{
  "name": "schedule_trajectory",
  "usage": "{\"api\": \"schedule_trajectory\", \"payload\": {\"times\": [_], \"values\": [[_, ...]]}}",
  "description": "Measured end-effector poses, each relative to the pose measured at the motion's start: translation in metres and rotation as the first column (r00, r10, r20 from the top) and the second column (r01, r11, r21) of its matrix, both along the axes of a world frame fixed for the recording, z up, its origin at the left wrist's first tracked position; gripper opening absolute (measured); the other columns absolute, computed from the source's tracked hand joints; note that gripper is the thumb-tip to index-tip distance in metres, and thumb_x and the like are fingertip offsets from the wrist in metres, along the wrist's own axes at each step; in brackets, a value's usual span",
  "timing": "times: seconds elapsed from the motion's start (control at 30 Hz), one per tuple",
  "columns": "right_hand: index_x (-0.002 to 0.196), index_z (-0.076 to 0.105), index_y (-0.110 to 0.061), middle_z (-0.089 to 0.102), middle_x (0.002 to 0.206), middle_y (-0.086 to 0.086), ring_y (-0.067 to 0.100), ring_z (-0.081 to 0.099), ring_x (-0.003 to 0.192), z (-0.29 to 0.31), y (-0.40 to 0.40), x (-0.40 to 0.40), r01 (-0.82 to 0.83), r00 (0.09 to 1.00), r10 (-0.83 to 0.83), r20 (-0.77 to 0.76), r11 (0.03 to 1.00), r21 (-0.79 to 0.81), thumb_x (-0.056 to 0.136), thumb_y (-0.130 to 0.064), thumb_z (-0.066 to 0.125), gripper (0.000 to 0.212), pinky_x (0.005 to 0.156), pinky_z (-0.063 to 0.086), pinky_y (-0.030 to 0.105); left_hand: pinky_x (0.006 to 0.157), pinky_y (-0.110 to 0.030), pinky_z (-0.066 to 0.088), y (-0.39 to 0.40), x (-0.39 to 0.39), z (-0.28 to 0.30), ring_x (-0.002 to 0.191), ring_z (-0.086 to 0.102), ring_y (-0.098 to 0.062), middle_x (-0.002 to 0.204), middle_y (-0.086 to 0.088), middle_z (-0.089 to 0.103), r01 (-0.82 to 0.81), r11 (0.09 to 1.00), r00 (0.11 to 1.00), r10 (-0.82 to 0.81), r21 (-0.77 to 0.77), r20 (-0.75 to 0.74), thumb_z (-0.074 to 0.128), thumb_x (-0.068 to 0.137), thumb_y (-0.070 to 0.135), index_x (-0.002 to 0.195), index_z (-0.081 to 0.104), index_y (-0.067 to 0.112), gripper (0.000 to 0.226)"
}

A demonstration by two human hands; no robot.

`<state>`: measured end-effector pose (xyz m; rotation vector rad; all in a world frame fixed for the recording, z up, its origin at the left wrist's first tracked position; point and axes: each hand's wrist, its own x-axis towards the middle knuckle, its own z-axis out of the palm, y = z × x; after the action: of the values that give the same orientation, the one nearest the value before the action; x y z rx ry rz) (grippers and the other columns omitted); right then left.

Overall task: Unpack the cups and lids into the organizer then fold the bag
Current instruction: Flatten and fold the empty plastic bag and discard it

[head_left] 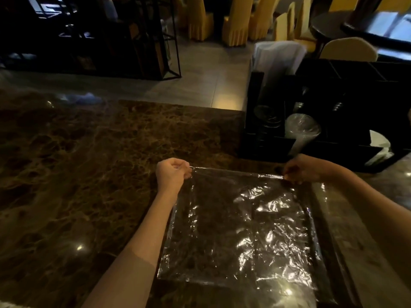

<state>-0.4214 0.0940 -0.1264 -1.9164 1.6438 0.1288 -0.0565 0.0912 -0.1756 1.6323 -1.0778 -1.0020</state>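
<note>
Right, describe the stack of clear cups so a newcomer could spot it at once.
Start at the black organizer on the right end of the brown marble counter. In its front row, beyond the flat clear bag held by both hands, sits the stack of clear cups, leaning. It is the only pale, translucent cylinder there; the dark lids lie left, white napkins right.

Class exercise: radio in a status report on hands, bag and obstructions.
Left hand and right hand pinch bag far corners. Bag flat on counter, unfolded. Nothing in way.
</note>
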Motion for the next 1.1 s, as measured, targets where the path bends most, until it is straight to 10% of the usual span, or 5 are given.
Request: {"api": "schedule_trajectory", "payload": {"times": [0.17,0.33,0.53,0.67,1.1], "values": [[0.069,0.062,-0.027,0.065,0.074,0.006,0.025,0.062,0.072,0.007,0.026,-0.051,0.201,0.974,-0.211,-0.081,0.973,-0.114,0.086,0.0,0.066,0.033,0.075,0.052,0.042,0.068,-0.024,0.06,-0.002,-0.016,0.003,0.075,0.073,-0.015,0.089,-0.012,0.075,0.093,0.995,0.992,-0.089,-0.042,0.089,0.07,0.089,0.007,0.106,0.067,0.003,0.018],[0.1,0.072,-0.008,0.071,0.102,0.022,0.037,0.066,0.096,-0.001,0.042,-0.017,0.444,0.874,-0.485,-0.02,0.816,-0.369,0.085,0.001,0.059,0.021,0.081,0.052,0.043,0.097,-0.027,0.048,0.014,-0.004,0.011,0.113,0.059,-0.019,0.123,-0.006,0.061,0.273,0.955,0.822,-0.168,-0.119,0.544,0.07,0.089,0.011,0.124,0.062,0.01,0.036],[0.127,0.062,-0.005,0.064,0.13,0.016,0.035,0.06,0.119,-0.033,0.1,0.156,0.24,0.967,-0.156,0.202,0.826,-0.51,0.091,-0.01,0.054,0.037,0.102,0.048,0.043,0.114,-0.029,0.027,0.096,-0.005,-0.013,0.136,0.045,-0.022,0.143,-0.012,0.054,0.585,0.807,0.46,-0.252,-0.077,0.852,0.058,0.092,0.001,0.136,0.055,0.006,0.045],[0.153,0.029,-0.016,0.026,0.163,0.007,0.026,0.016,0.152,-0.063,0.128,0.218,0.096,0.995,-0.082,0.05,0.861,-0.499,0.103,-0.033,0.027,0.054,0.123,0.019,0.046,0.121,-0.042,0.023,0.118,-0.012,-0.033,0.15,0.02,-0.023,0.161,-0.013,0.026,0.583,0.804,0.249,-0.314,0.117,0.916,0.038,0.101,0.027,0.152,0.026,0.01,0.055],[0.157,0.011,-0.016,0.007,0.167,0.007,0.029,0.0,0.153,-0.074,0.159,0.089,0.399,0.832,-0.513,-0.213,0.818,-0.414,0.099,-0.053,0.007,0.069,0.124,0.006,0.051,0.122,-0.045,0.019,0.119,-0.017,-0.03,0.15,0.018,-0.026,0.163,-0.01,0.021,0.526,0.828,0.195,-0.337,0.192,0.921,0.011,0.1,0.05,0.154,0.023,0.012,0.067]]}}
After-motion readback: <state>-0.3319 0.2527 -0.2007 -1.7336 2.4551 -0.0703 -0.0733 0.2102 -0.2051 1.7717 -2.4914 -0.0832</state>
